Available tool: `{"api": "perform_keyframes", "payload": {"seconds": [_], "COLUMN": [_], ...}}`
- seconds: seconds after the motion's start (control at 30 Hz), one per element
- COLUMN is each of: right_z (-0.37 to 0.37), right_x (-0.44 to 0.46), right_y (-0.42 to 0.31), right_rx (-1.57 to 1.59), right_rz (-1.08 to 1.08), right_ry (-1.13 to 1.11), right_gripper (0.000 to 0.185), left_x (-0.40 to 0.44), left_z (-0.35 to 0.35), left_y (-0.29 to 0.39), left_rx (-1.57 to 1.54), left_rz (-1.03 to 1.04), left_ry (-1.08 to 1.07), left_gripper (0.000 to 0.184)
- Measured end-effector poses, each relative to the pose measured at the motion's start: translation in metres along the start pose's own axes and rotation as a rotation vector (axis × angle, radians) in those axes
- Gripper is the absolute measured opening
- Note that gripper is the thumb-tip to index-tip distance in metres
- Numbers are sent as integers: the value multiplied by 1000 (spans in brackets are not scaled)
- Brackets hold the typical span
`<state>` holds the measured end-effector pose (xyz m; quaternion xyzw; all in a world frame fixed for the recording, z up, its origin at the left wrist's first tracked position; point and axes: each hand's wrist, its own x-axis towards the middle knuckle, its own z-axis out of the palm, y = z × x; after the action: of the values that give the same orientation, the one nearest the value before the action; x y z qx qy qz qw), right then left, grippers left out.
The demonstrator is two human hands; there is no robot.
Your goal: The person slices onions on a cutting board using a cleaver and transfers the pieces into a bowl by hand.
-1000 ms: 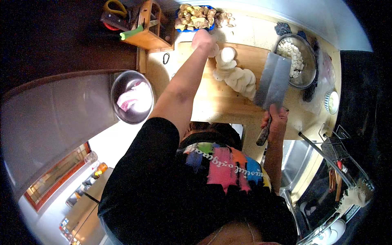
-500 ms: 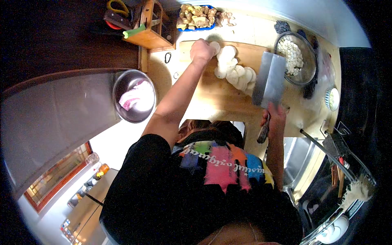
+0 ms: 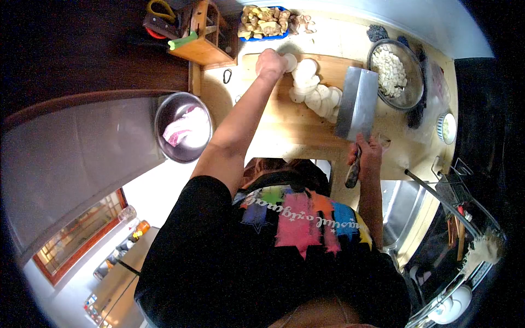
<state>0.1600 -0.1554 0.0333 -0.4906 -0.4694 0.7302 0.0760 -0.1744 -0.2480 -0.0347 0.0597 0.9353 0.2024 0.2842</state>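
My left hand [image 3: 272, 64] is closed at the far left part of the wooden cutting board [image 3: 279, 123], its fingers on the edge of a round white radish slice [image 3: 290, 62]. Overlapping white radish slices [image 3: 313, 97] trail across the board from there to the right. In my right hand [image 3: 369, 153] is the handle of a cleaver [image 3: 356, 104]. Its broad blade lies over the board's right part, beside the end of the slices. Whether the blade touches the board I cannot tell.
A metal bowl of white diced pieces [image 3: 389, 74] stands right of the board. To the left is a metal bowl [image 3: 164, 147] with raw meat [image 3: 186, 128]. Behind are a blue tray of ginger [image 3: 264, 23] and a wooden knife block [image 3: 203, 38]. A sink [image 3: 396, 210] lies right of me.
The view has shifted slightly. My right hand and the cleaver have moved a little. My left hand stays at the radish slice, with hardly any change.
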Motion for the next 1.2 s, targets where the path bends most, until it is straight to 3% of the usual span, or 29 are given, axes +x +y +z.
{"api": "perform_keyframes", "payload": {"seconds": [0.17,0.23,0.37,0.43,0.47,0.5,0.57,0.67,0.7,0.8,0.87,0.9,1.0,1.07,1.2], "right_z": [2,2,2,3,3,4,3,3,3,3,2,2,-1,-1,-3], "right_x": [-1,2,1,2,0,-1,-2,2,3,5,5,5,6,6,4], "right_y": [-3,-2,-1,-1,-2,-5,-6,-6,-5,-3,-1,0,3,4,4], "right_rx": [-8,-15,8,32,35,10,-15,9,2,-19,-34,-26,3,24,16], "right_rz": [-6,-16,-18,-20,-17,-17,-14,-3,-6,-6,-2,-14,-14,-3,-7], "right_ry": [6,13,-27,-23,-19,-17,-13,14,9,26,44,34,3,-14,18], "right_gripper": [20,20,20,21,21,21,21,21,21,21,21,21,22,22,23], "left_x": [-11,5,26,35,36,34,20,6,1,21,9,22,52,33,27], "left_z": [3,16,16,5,-1,-16,-21,-4,-6,38,37,47,68,45,38], "left_y": [15,10,-5,-7,-6,8,27,43,53,41,43,39,34,51,43], "left_rx": [36,-95,-239,-3,-235,-262,-473,-249,468,390,72,71,300,359,246], "left_rz": [12,-108,-125,252,248,152,76,106,601,449,271,270,540,501,527], "left_ry": [66,16,-167,-61,-141,-289,-338,-402,-370,-293,-203,-204,-238,-375,-324], "left_gripper": [41,40,42,40,37,37,35,37,42,43,43,43,45,47,40]}}
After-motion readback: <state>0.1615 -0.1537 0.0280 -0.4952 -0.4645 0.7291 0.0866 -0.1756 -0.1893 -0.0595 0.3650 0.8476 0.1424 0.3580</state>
